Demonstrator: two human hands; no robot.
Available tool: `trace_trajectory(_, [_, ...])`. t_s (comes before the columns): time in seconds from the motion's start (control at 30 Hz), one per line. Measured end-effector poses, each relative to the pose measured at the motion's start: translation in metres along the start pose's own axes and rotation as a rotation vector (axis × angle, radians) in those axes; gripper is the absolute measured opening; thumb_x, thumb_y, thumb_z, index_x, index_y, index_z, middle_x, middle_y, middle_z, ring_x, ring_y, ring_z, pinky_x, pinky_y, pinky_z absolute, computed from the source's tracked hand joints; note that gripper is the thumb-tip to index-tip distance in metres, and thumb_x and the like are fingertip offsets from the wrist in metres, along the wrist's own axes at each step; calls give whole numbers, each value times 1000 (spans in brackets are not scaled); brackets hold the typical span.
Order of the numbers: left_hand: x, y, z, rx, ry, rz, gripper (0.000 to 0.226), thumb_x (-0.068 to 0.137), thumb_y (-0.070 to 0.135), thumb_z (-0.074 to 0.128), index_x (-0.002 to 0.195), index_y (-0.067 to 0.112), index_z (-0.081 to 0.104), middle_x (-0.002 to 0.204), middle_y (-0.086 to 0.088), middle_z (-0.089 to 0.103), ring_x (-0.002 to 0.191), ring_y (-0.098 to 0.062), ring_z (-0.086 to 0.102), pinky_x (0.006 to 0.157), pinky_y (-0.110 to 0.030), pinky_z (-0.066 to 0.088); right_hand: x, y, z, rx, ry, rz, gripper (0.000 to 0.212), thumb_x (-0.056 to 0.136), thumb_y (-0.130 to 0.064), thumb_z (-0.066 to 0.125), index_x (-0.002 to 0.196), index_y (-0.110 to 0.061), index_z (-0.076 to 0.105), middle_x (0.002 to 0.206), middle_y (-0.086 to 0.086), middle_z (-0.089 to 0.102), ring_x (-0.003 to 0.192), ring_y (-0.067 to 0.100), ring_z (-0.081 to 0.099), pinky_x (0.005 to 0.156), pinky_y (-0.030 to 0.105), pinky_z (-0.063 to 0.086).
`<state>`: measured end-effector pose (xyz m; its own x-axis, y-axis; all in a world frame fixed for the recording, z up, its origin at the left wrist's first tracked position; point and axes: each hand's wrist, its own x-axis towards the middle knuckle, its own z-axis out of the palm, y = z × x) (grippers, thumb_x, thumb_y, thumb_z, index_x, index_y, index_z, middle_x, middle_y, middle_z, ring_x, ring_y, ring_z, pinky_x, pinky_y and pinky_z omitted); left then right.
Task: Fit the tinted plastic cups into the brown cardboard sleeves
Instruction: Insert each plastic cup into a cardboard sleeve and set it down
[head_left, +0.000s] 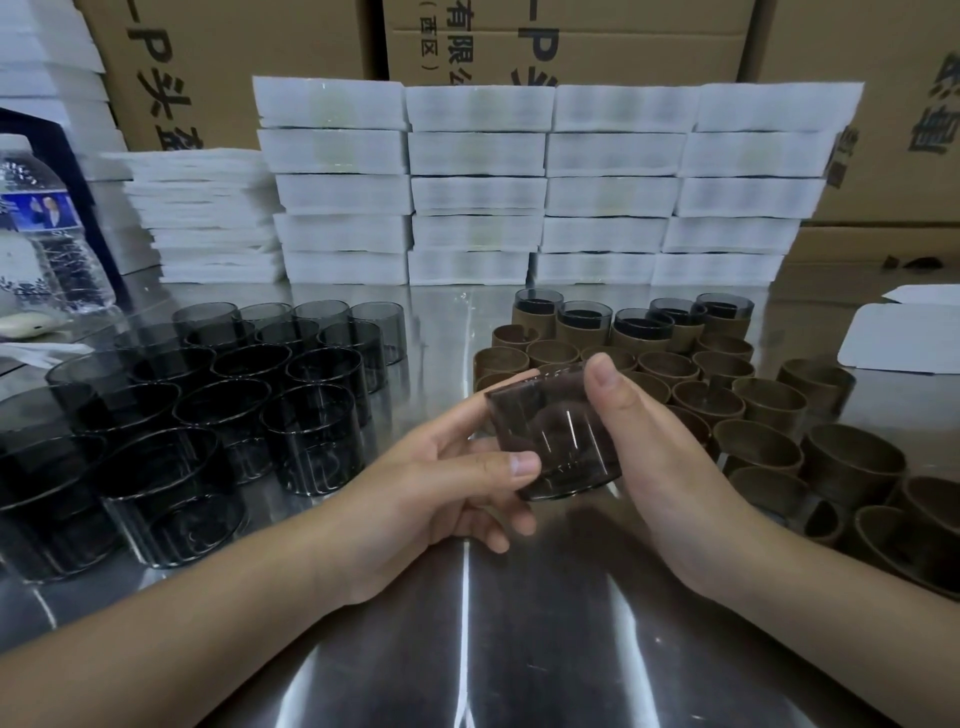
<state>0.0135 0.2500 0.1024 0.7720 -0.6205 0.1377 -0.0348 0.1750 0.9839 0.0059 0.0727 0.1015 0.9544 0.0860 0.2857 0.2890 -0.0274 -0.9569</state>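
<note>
Both my hands hold one tinted plastic cup (553, 436) above the steel table, near the middle of the view. My left hand (441, 483) grips its left side with thumb and fingers. My right hand (654, 441) wraps its right side, thumb over the rim. The cup looks brownish; whether a sleeve is on it I cannot tell. Several loose tinted cups (228, 400) stand in rows at the left. Several empty brown cardboard sleeves (737, 410) stand at the right. Behind them, a row of sleeves with cups fitted in them (634, 322).
Stacks of white foam packs (545, 192) line the back of the table, with cardboard boxes (571, 41) behind. A water bottle (47, 228) stands at the far left. White card sheets (909, 338) lie at the right edge. Bare steel table (519, 649) lies between my forearms.
</note>
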Motion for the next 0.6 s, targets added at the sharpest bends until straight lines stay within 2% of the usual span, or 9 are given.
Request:
trace_trajectory(0.2, [0,-1,-2,-42,-28,-22,50,68,28,71,118,29,64,79,1,67,65,-16,66,56,-22,51,2,0,-2,0,-27,49,82,62,-76,53,108,-9,66,100,11,73,99,29,69,101,56,44])
trace_trajectory(0.33, [1,0,-2,-42,-19,-16,55,68,29,71,122,36,63,82,-1,68,65,-16,66,56,-22,51,2,2,-3,-9,-39,44,80,64,-77,52,108,-12,67,102,9,74,100,27,69,101,54,45])
trace_trajectory(0.43, [2,1,-2,-61,-22,-24,46,71,32,68,117,32,65,84,0,70,65,-15,66,56,-22,51,1,2,-2,-15,-4,-4,71,66,-74,51,108,-19,66,103,6,73,98,22,69,94,43,50])
trace_trajectory(0.6, [3,1,-3,-168,6,-63,40,73,42,70,109,25,73,90,-5,71,65,-15,66,54,-22,52,1,-1,-2,-51,65,-148,51,68,-68,49,105,-34,59,96,-17,70,81,4,67,65,20,50])
